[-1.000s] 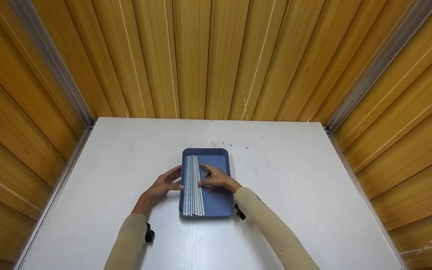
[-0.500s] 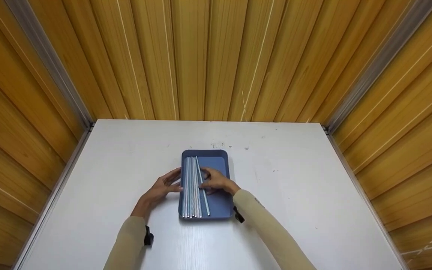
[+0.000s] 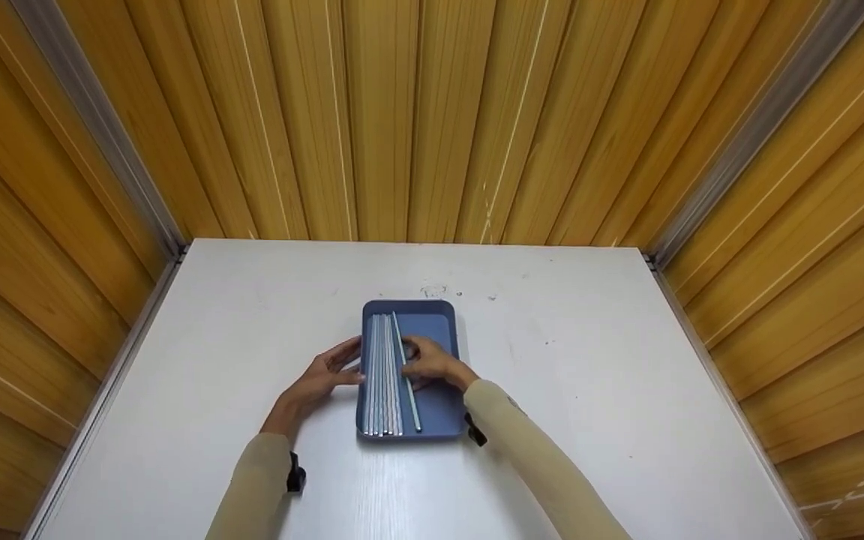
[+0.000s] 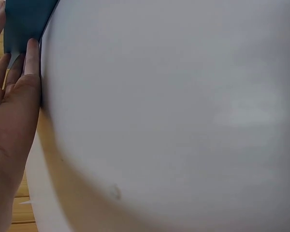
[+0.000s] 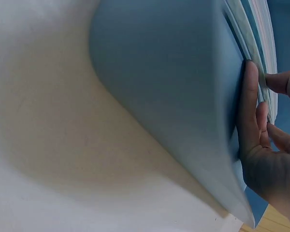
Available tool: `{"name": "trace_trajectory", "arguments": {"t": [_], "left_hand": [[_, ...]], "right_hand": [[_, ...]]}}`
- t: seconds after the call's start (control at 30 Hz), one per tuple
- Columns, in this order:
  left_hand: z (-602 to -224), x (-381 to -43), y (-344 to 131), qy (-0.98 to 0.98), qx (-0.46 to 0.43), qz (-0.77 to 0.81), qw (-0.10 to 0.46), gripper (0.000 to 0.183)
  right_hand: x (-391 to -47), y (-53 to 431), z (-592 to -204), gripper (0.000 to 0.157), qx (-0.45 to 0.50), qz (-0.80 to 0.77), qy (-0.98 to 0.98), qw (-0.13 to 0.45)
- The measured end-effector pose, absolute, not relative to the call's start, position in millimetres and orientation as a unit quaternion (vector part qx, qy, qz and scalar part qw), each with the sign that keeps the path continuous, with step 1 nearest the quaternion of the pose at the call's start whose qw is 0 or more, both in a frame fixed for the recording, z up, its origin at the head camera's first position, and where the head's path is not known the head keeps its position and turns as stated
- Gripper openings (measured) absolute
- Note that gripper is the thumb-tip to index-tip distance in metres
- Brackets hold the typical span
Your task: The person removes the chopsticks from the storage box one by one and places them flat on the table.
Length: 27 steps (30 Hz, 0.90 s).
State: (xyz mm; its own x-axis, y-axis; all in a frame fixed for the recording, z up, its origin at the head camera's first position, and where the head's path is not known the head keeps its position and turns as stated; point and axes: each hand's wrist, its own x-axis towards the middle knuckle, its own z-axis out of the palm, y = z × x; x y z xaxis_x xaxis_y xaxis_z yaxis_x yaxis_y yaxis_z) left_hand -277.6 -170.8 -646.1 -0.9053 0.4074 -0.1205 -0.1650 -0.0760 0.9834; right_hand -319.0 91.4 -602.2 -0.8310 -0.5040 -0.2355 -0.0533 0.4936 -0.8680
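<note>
A blue rectangular tray (image 3: 438,411) lies lengthwise before me in the head view. Several thin, shiny, pale sticks (image 3: 381,382) lie side by side along its left half. One more stick (image 3: 414,411) slants away from that row, its near end farther right. My right hand (image 3: 432,363) reaches into the tray and pinches this slanted stick near its middle. The right wrist view shows the thumb (image 5: 251,79) against it. On the other side, my left hand (image 3: 319,376) rests against the tray's left wall, thumb and fingers extended and spread. Its thumb (image 4: 33,55) touches the tray's side.
The tray stands on a white table (image 3: 589,352) with a few dark marks beyond the tray. Yellow wood-patterned walls (image 3: 379,127) enclose the table at the back and both sides, with grey metal posts (image 3: 113,112) at the corners.
The right hand has shifted slightly right. One stick has come away from the row and now slants, near end to the right. The left hand has stayed at the tray's side.
</note>
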Motion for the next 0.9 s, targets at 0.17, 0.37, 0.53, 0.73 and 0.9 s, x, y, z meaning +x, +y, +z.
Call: {"name": "trace_trajectory", "arguments": {"t": [0.17, 0.37, 0.53, 0.73, 0.9], "left_hand": [[-645.1, -278.4, -169.9, 0.647, 0.095, 0.731, 0.195, 0.089], [-643.4, -279.5, -171.1, 0.652, 0.093, 0.728, 0.190, 0.088], [-641.9, -279.0, -172.0, 0.657, 0.089, 0.724, 0.189, 0.088], [-642.9, -277.6, -170.0, 0.663, 0.080, 0.718, 0.197, 0.088], [-645.0, -276.2, -169.4, 0.663, 0.079, 0.719, 0.193, 0.087]], "right_hand": [[-320.4, 95.2, -599.4, 0.074, -0.168, -0.463, 0.842, 0.221], [-321.3, 97.7, -592.3, 0.076, -0.128, -0.506, 0.816, 0.249], [-320.9, 97.6, -588.0, 0.077, -0.118, -0.523, 0.806, 0.250], [-318.8, 100.1, -581.4, 0.079, -0.114, -0.528, 0.802, 0.254], [-316.5, 102.9, -572.6, 0.081, -0.125, -0.535, 0.793, 0.263]]}}
